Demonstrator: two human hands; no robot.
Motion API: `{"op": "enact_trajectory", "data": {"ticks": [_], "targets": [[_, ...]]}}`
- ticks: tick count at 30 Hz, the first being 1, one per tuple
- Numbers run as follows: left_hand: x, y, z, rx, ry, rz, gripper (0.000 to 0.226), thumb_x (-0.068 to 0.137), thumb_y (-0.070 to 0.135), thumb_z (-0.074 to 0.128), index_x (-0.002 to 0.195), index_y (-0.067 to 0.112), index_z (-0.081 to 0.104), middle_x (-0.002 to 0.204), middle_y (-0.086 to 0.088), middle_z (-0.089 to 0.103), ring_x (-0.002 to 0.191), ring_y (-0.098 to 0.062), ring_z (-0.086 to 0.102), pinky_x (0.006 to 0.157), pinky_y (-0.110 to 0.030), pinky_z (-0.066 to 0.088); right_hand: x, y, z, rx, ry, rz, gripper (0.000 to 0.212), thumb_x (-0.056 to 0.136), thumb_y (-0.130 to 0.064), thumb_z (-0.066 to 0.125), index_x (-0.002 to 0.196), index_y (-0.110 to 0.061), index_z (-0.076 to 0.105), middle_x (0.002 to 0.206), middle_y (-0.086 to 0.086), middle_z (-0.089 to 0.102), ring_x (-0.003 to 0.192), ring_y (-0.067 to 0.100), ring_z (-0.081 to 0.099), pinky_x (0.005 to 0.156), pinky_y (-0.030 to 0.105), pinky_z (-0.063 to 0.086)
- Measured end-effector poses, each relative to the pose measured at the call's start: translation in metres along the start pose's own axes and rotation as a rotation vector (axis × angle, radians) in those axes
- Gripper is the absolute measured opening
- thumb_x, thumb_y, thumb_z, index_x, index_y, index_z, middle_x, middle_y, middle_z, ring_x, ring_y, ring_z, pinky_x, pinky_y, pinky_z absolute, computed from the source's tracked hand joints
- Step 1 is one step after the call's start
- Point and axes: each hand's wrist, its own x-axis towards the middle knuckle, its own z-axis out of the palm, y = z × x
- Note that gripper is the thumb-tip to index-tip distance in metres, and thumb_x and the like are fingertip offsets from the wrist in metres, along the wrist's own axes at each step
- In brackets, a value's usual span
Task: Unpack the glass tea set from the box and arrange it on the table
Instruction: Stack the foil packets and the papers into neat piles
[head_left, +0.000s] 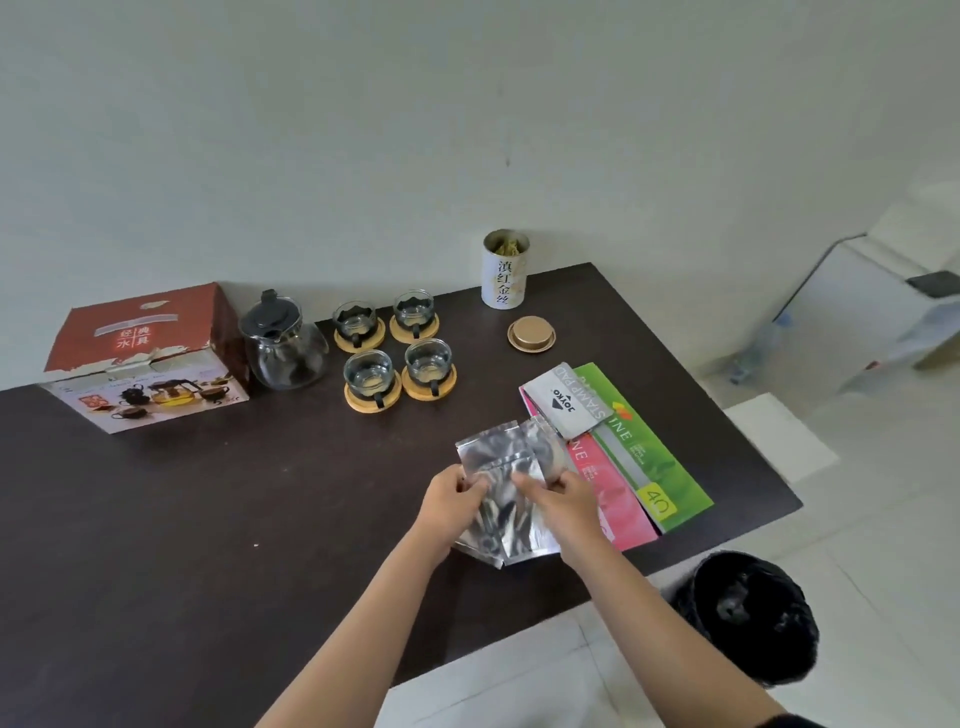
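Note:
The red tea set box (140, 358) stands at the back left of the dark table (208, 519). Right of it sits the glass teapot (283, 345) with a black lid. Several glass cups (397, 345) rest on round wooden coasters in a square group beside the teapot. Nearer to me, my left hand (452, 501) and my right hand (558, 493) both grip a silver foil pouch (501, 467), held upright just above the table. More foil pouches lie under and behind it.
An open white tea tin (505, 270) stands at the back edge, its gold lid (531, 334) lying in front. A grey stamp pad box (569, 400) lies on green and pink flat packs (644, 457). A black bin (748, 618) stands on the floor at the table's right.

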Motion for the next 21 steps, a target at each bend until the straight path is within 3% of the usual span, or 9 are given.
{"op": "enact_trajectory", "data": {"ticks": [5,7,10,14,19,21], "targets": [[0.000,0.037,0.100,0.052,-0.103,0.058,0.021,0.091,0.014,0.060,0.071,0.012,0.053,0.064,-0.001,0.054,0.054,-0.011,0.051,0.050,-0.019,0.042,0.016,0.007,-0.109,0.011,0.078,-0.026,0.032,0.085,-0.029,0.072,0.072,-0.011,0.049,0.065,0.002,0.044,0.055,0.012,0.039,0.048,0.017,0.033],[-0.002,0.051,0.146,0.077,-0.144,0.056,0.017,0.090,0.013,0.060,0.074,0.012,0.056,0.065,-0.003,0.056,0.057,-0.014,0.054,0.053,-0.024,0.045,0.021,0.014,-0.156,0.048,0.116,-0.016,0.032,0.085,-0.026,0.071,0.072,-0.010,0.047,0.065,0.002,0.042,0.056,0.011,0.039,0.046,0.015,0.032],[-0.007,0.071,0.217,0.111,-0.189,0.082,0.019,0.085,0.013,0.064,0.072,0.011,0.051,0.063,-0.007,0.053,0.055,-0.019,0.051,0.056,-0.030,0.042,0.023,0.026,-0.228,0.088,0.169,0.029,0.032,0.084,-0.020,0.072,0.071,-0.012,0.044,0.063,-0.002,0.040,0.055,0.010,0.036,0.048,0.014,0.033],[-0.016,0.085,0.306,0.150,-0.258,0.148,0.026,0.076,0.018,0.071,0.062,0.014,0.050,0.059,-0.003,0.050,0.056,-0.014,0.045,0.059,-0.031,0.037,0.023,0.049,-0.312,0.095,0.285,0.081,0.029,0.084,-0.011,0.070,0.070,-0.013,0.044,0.063,-0.002,0.041,0.055,0.011,0.036,0.053,0.018,0.034],[-0.019,0.082,0.399,0.249,-0.346,0.153,0.024,0.082,0.016,0.071,0.068,0.010,0.052,0.061,-0.003,0.052,0.057,-0.013,0.045,0.057,-0.030,0.040,0.033,0.084,-0.389,0.112,0.427,0.170,0.014,0.081,-0.008,0.071,0.072,-0.009,0.062,0.064,0.000,0.056,0.061,0.014,0.050,0.062,0.021,0.043],[-0.014,0.072,0.430,0.307,-0.383,0.129,0.019,0.084,0.020,0.071,0.076,0.007,0.059,0.068,-0.008,0.059,0.062,-0.018,0.053,0.063,-0.038,0.049,0.040,0.103,-0.408,0.123,0.492,0.204,0.020,0.080,-0.009,0.074,0.066,-0.013,0.060,0.064,-0.002,0.058,0.059,0.010,0.053,0.059,0.011,0.042]]}}
